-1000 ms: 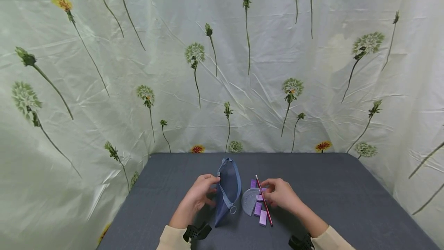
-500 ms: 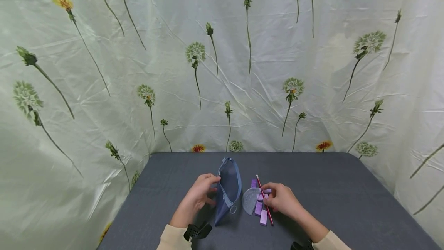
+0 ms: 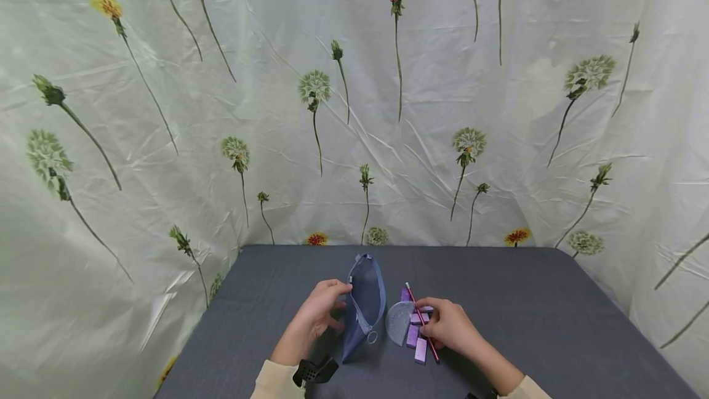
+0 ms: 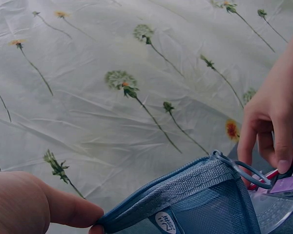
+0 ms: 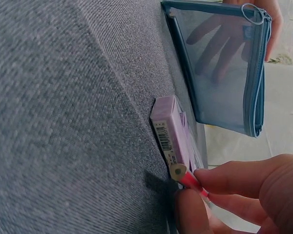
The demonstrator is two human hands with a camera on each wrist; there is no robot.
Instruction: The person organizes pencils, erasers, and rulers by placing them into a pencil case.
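Note:
A blue mesh zip pouch (image 3: 365, 288) stands upright on the table with its mouth unzipped and gaping. My left hand (image 3: 318, 314) pinches the pouch's rim between thumb and index finger, as the left wrist view shows. To the right lies a clear half-round protractor (image 3: 398, 324), beside and partly under several small purple boxes (image 3: 412, 335). A red pencil (image 3: 434, 353) lies slantwise over the boxes. My right hand (image 3: 451, 325) pinches the pencil around its middle, thumb and index finger on it. In the right wrist view the pencil's near end is beside a purple box (image 5: 168, 126) with a barcode.
The dark grey table (image 3: 526, 300) extends on both sides and behind the things. A pale curtain (image 3: 266, 128) printed with dandelions hangs behind the table's far edge and along its sides. A metal ring (image 3: 372, 337) hangs from the pouch's zip pull.
My right hand has moved slightly down and closed on the pencil, which has turned a little, its upper end shifting left. The left hand and the pouch stay in place.

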